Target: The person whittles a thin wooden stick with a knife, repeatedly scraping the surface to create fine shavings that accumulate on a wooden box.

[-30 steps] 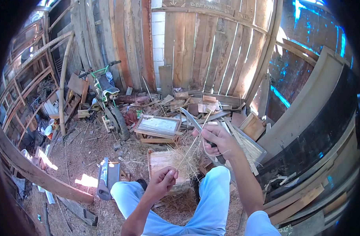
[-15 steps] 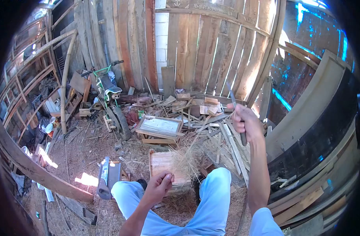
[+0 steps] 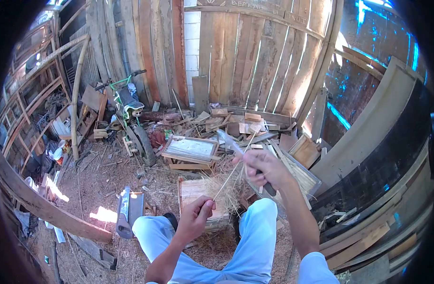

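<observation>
My right hand (image 3: 266,169) is wrapped round the dark handle of a knife (image 3: 230,143), whose blade points up and to the left. My left hand (image 3: 195,218) is closed on one end of a thin strip (image 3: 223,185), above a pale wooden board (image 3: 192,190) on the ground. From there the strip slants up toward my right hand and passes close to the blade; whether they touch is unclear. Thin shavings (image 3: 226,189) lie in a tangled pile between my knees, below my right hand.
A saw (image 3: 124,215) lies by my left knee. Ahead are a wooden frame (image 3: 190,149), scrap wood (image 3: 219,120) and a small motorbike (image 3: 134,113). Long planks (image 3: 363,244) lie at the right, and a curved beam (image 3: 51,208) crosses the left.
My right hand with the knife has come down and left, nearer my left hand. The blade now leans left, and the thin strip is visible between the hands.
</observation>
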The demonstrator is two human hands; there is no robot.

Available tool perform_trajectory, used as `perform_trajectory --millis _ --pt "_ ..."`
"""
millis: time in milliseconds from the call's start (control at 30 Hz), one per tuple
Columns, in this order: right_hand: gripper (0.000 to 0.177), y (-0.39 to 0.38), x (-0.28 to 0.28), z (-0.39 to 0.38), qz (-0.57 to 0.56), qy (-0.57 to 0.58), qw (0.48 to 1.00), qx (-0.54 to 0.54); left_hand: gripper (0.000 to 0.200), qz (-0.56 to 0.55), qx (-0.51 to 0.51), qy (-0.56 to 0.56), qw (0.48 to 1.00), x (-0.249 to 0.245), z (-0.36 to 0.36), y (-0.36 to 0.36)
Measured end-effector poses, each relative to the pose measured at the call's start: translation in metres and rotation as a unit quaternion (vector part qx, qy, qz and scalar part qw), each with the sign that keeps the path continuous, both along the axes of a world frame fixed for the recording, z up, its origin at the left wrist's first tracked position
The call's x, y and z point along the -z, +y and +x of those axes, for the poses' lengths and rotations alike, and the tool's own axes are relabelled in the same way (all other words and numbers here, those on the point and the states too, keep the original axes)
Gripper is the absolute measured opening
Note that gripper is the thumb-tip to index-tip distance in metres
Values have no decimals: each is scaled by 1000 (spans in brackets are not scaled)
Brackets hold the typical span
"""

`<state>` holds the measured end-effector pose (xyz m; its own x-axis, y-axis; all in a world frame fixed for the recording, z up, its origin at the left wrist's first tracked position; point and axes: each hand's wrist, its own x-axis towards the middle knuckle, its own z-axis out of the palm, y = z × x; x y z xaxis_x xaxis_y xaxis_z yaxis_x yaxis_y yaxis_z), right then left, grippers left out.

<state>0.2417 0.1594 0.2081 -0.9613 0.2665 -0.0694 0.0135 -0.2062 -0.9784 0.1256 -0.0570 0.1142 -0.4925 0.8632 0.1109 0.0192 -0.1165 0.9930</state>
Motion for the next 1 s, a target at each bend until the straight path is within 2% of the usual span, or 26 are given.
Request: perform_trajectory --millis 33,67,133,233,400,433,500,600,667,767,833,933,1000 --pt "34 4 -5 2 8 -10 997 72 16 5 8 4 1000 3 0 -1" --pt "34 15 -8 5 9 -11 997 73 16 6 9 3 1000 5 2 -3" --pt "35 42 -10 13 3 56 981 184 16 -27 -5 17 999 5 4 -11" --pt "29 58 -17 26 -13 98 975 198 16 -26 -39 30 998 7 -1 -16" --pt "36 -6 -4 18 27 -1 997 77 16 -6 -36 59 998 8 -3 3" --pt "36 -15 0 13 26 0 996 80 16 11 -36 87 996 7 0 7" --pt "33 -26 5 6 25 16 1000 3 16 15 -34 91 995 2 6 9" --pt "30 -6 9 5 -40 8 999 25 15 15 -34 104 994 0 6 2" --pt "28 -6 4 5 -29 -2 999 34 16 10 -29 112 993 0 6 -1" --pt "29 15 -7 10 -1 17 996 83 15 18 -10 55 998 2 4 -6" --pt "30 39 -15 20 26 78 965 251 15 -42 0 79 996 4 5 -17" --pt "29 47 -27 33 53 105 964 236 13 -8 -50 78 996 14 2 -18" --pt "34 28 -21 36 54 41 988 138 12 -9 -73 114 991 10 2 -11"
